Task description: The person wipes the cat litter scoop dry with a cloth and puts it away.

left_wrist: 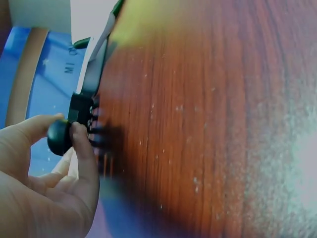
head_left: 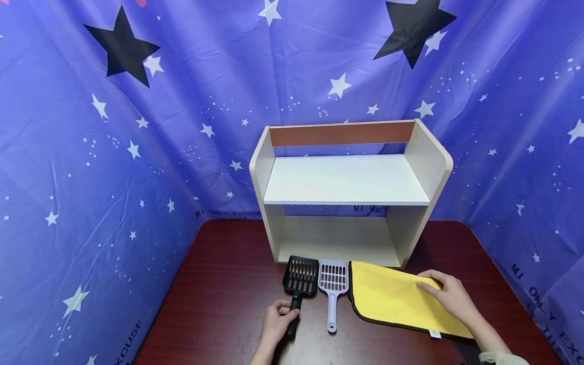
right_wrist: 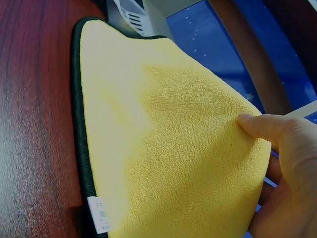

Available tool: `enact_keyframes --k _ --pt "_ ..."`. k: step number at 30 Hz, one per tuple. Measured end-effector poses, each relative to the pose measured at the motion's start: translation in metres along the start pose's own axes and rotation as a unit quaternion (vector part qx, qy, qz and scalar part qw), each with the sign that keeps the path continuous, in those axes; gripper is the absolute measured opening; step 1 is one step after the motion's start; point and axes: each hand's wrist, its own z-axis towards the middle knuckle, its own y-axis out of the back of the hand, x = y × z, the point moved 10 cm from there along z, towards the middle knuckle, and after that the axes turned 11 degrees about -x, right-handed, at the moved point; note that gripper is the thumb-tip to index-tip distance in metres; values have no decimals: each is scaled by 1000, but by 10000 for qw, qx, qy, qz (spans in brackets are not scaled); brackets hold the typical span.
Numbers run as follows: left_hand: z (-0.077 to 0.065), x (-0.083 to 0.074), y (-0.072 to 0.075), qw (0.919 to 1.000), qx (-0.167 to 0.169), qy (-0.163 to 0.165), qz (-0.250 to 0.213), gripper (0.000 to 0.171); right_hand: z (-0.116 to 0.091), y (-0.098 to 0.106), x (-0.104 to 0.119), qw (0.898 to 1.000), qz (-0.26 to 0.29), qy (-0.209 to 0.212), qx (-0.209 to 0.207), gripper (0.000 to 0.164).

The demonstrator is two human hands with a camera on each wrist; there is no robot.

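Note:
A black slotted litter scoop [head_left: 301, 276] lies at the front of the shelf, and my left hand [head_left: 275, 324] pinches its handle between thumb and fingers. In the left wrist view the rounded black handle end [left_wrist: 59, 138] shows between my fingertips. Right beside it is a pale lavender litter scoop [head_left: 334, 284] with its handle toward me, touched by neither hand. To the right spreads a folded yellow cloth [head_left: 392, 296] with a dark edge and a white tag [right_wrist: 99, 214]. My right hand [head_left: 449, 296] grips its far edge, thumb on top and fingers underneath.
A two-tier wooden shelf [head_left: 347, 180] with a white middle board stands at the back of the dark red table [head_left: 219, 299]. Blue star-patterned curtains [head_left: 196, 91] hang behind the table and along both sides.

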Motion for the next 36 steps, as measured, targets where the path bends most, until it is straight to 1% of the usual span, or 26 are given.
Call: enact_keyframes --k 3,7,9,12,17,26,33,36 --pt "1 4 0 9975 172 317 -608 29 -1 3 5 9998 192 -6 20 7" --pt "2 7 2 9880 287 764 -1314 33 -1 7 15 9993 367 99 8 6" --pt "3 7 3 9829 302 928 -1559 35 -1 9 21 9989 442 153 16 5" --pt "4 6 7 9774 313 1062 -1803 37 -1 10 27 9983 553 188 11 5" --pt "6 -2 13 9742 378 1055 -1958 39 -1 11 37 9970 737 235 29 6" --pt "16 -18 27 9781 423 904 -1829 40 1 12 53 9934 1130 194 104 10" --pt "21 -34 35 9787 581 710 -1836 43 3 14 68 9895 1386 414 -26 13" --pt "21 -41 37 9781 653 646 -1867 43 3 14 71 9884 1460 423 -51 13"
